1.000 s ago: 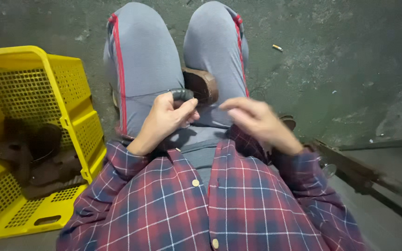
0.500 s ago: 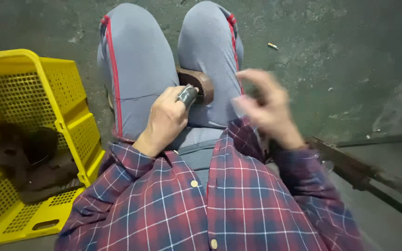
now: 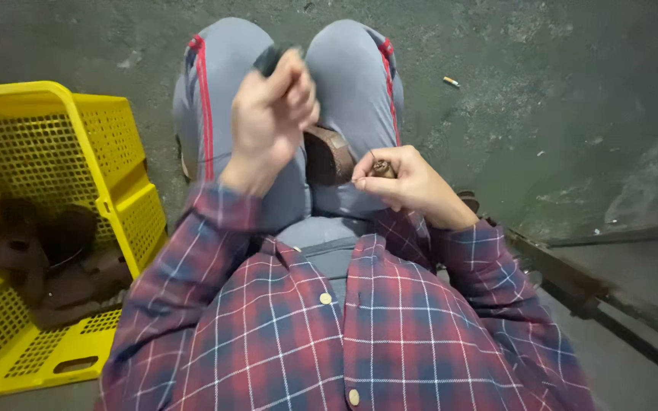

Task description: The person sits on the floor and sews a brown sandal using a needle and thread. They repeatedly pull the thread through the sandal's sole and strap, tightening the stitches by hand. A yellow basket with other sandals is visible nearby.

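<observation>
Left hand [image 3: 272,114] raised, fisted grip on dark tool [image 3: 270,58]

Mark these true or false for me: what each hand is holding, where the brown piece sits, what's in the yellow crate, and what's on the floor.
1. The left hand is raised over the knees and closed around a small dark tool. True.
2. The right hand is empty and lies flat on the floor. False: it is held at the lap, pinching a small brown piece, with a thin thread at the fingers.
3. A brown leather piece sits between the thighs. True.
4. The yellow crate is empty. False: dark brown leather pieces lie in it.
5. The crate stands on the person's right. False: it stands on the left.
6. A cigarette butt lies on the concrete floor. True.
</observation>
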